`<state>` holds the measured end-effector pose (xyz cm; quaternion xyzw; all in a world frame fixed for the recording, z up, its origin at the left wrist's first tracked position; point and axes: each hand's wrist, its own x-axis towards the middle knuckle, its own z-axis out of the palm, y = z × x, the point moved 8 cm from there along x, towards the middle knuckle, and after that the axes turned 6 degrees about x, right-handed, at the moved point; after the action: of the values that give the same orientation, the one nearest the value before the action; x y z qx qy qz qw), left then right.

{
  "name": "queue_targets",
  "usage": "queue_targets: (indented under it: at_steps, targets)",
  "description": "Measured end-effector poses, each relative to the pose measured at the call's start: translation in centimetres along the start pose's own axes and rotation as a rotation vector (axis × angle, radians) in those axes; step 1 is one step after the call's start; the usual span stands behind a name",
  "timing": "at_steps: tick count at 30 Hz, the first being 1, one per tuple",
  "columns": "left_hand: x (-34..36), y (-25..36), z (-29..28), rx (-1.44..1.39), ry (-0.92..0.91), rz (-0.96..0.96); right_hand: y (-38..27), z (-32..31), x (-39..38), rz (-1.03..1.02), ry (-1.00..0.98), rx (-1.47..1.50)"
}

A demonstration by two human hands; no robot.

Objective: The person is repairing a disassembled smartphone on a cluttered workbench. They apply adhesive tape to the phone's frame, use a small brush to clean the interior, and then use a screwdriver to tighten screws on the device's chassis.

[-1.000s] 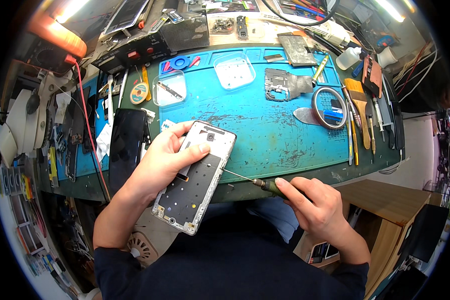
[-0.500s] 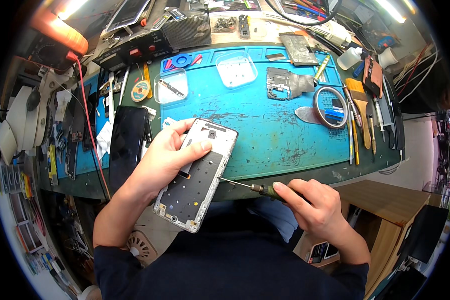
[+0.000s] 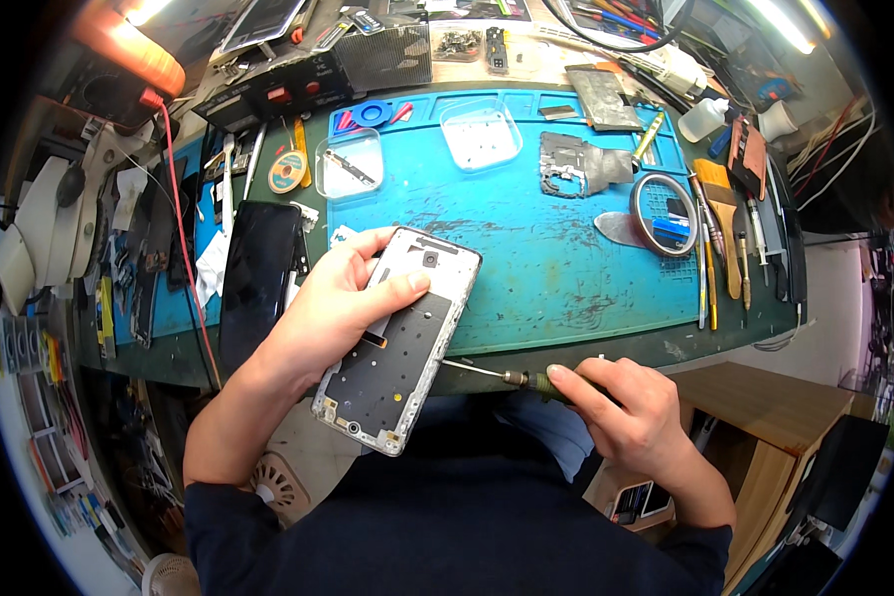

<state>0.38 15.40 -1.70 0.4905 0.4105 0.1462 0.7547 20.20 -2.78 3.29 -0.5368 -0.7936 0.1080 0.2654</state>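
My left hand [image 3: 333, 313] grips an opened phone frame [image 3: 377, 382], silver-rimmed with a dark inner plate, its thumb pressed on the upper part near the small camera opening. In my right hand [image 3: 626, 407] is a green-handled screwdriver [image 3: 528, 380], held with the fingers wrapped round it; its thin metal shaft points left, with the tip at the frame's lower right side edge. Behind the left hand, a black phone [image 3: 258, 283] lies on the bench beside small white scraps.
A blue mat [image 3: 566, 298] carries two clear trays [image 3: 482, 134] [image 3: 348, 169], a metal plate [image 3: 571, 164] and a round magnifier [image 3: 663, 214]. Brushes [image 3: 725, 228] and tools line the right. A power unit [image 3: 268, 104], cables and phone parts crowd the back and left; a wooden cabinet [image 3: 755, 397] stands below right.
The phone frame and my left hand have moved up and to the right. The screwdriver has tipped flatter, its tip now farther down the frame's side edge.
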Motion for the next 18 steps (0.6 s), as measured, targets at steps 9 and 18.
queue_targets:
  at_steps: [9,18]
  targets:
    - [0.2,0.0,0.0,-0.033,0.007,0.006,-1.1,0.3,-0.2,-0.069,-0.033,0.048]
    - [0.1,0.2,0.2,-0.001,-0.001,0.006,-1.8,0.5,-0.6,-0.071,-0.040,0.058]
